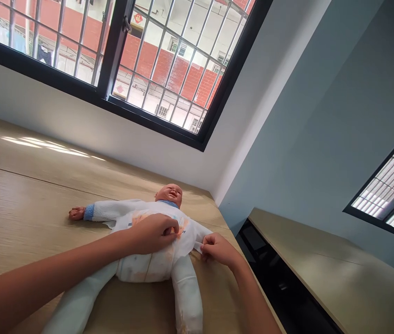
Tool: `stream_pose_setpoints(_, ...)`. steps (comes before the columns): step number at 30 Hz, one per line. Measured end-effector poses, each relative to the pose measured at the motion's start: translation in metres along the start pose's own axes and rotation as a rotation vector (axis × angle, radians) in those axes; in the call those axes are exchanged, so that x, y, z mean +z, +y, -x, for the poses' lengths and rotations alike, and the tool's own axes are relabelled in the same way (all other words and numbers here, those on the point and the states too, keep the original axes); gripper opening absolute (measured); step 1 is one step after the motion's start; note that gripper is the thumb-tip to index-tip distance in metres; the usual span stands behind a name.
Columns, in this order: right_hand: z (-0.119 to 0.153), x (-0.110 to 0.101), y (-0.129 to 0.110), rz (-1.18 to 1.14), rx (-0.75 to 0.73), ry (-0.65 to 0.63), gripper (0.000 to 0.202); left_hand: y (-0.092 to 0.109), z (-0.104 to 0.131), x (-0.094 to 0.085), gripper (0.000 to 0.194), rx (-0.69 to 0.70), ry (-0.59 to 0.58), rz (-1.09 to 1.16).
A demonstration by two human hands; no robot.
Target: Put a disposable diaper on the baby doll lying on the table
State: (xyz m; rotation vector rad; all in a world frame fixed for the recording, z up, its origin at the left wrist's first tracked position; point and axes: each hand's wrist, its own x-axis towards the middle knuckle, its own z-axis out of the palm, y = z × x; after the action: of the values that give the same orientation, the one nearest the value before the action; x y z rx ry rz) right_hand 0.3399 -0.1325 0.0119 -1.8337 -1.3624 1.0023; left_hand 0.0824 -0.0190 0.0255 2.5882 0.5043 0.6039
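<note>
A baby doll [169, 195] lies on its back on the wooden table, head toward the window. It wears a white top [120, 211] with blue cuffs and collar, white leggings [188, 297] and a white diaper [144, 269] with orange prints. My left hand [157, 233] rests across the doll's belly, fingers curled in a pinch on the diaper's front panel. At the doll's side, my right hand [217, 249] pinches a white side tab [198, 247] of the diaper. The fingertips of my left hand are partly hidden.
The wooden table [26, 222] runs along the wall beneath a barred window [179, 60]. To the right, past a gap, stands another wooden table [315, 260] with a dark front. A second window [391, 185] is in the blue-grey wall.
</note>
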Motion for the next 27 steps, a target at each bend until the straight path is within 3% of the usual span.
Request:
stream_pose_setpoints(4, 0.0, 0.0, -0.002, -0.184, -0.015, 0.03, 0.016, -0.002, 0.0, -0.011, 0.024, -0.076, -0.028, 0.097)
stream_pose_setpoints(12, -0.004, 0.003, 0.006, 0.062, -0.166, 0.151, 0.009, -0.022, -0.005, -0.024, 0.039, -0.1, -0.209, 0.332)
stream_pose_setpoints(16, -0.007, 0.005, 0.008, 0.262, -0.25, 0.191, 0.019, -0.024, -0.005, -0.023, 0.041, -0.092, -0.187, 0.303)
stream_pose_setpoints(19, -0.004, 0.006, 0.005, 0.391, -0.303, 0.222, 0.016, -0.023, -0.005, -0.023, 0.039, -0.097, -0.195, 0.289)
stream_pose_setpoints(27, -0.007, 0.02, 0.001, 0.278, -0.405, 0.393, 0.021, -0.012, -0.003, -0.02, 0.038, -0.077, -0.133, 0.168)
